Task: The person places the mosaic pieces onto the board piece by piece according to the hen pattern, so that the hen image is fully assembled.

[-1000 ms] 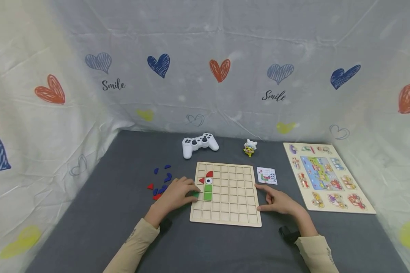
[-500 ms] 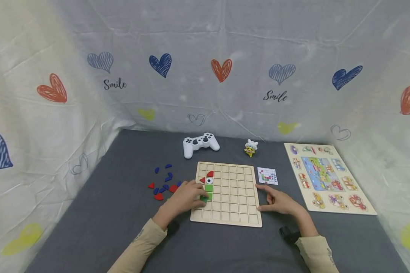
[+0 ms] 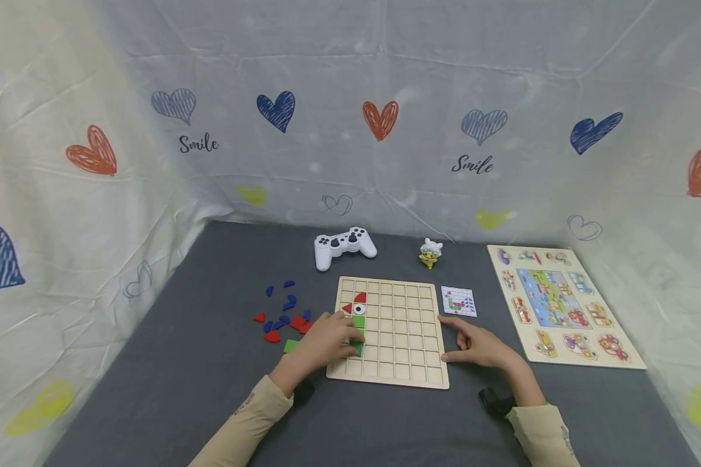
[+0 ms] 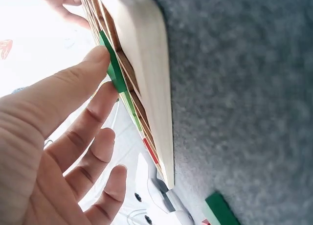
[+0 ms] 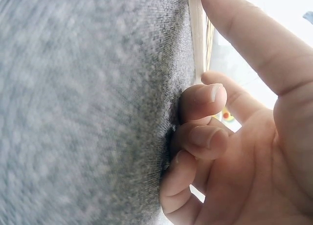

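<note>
My left hand [image 3: 327, 342] pinches a green square tile [image 4: 113, 71] between thumb and index finger, over the lower left of the wooden grid board [image 3: 402, 338]. In the left wrist view the tile sits tilted at the board's surface, just beside a lighter green tile [image 4: 133, 110] in the grid. Above it in the same column are a white tile with an eye [image 3: 359, 309] and a red rounded piece [image 3: 360, 298], with a red triangle [image 3: 347, 308] to their left. My right hand [image 3: 480, 344] touches the board's right edge with thumb and index fingertips, its other fingers curled under.
Left of the board lie loose blue half-round pieces [image 3: 289, 306], red pieces [image 3: 272, 336] and a green tile [image 3: 290, 346]. A pattern card [image 3: 459, 301] lies to the right, near a picture puzzle board [image 3: 561, 350]. Behind stand a white game controller [image 3: 344, 245] and a small figurine [image 3: 429, 253].
My left hand has carried the green tile from the board's left edge rightward and toward me, to below the two green tiles in the column. The right hand stays at the board's edge.
</note>
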### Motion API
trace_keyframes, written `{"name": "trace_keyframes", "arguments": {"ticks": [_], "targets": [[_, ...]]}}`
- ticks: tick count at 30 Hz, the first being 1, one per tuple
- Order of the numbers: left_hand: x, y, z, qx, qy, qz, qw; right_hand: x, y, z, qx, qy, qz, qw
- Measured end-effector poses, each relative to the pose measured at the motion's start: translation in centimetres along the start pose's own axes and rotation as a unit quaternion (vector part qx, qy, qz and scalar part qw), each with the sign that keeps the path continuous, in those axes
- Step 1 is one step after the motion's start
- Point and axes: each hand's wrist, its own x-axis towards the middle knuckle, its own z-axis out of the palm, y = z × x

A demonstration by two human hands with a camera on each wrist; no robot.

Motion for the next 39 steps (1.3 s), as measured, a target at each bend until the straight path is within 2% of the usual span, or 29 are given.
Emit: {"name": "trace_keyframes", "arguments": {"ticks": [22, 27, 39], "targets": [[0.0, 0.6, -0.5, 0.031, 0.01, 0.012, 0.9994, -0.1, -0.3, -0.1, 0.0, 0.003, 0.01, 0.9999], [-0.3, 0.0, -0.9, 0.022, 0.017, 0.005, 0.9996, 0.0, -0.3, 0.0, -0.003, 0.002, 0.009, 1.0], [-2.3, -2.4, -2.1, 0.022, 0.039, -0.028, 0.9986, -0.1, -0.3, 0.0, 0.001, 0.0, 0.006, 1.0]]}}
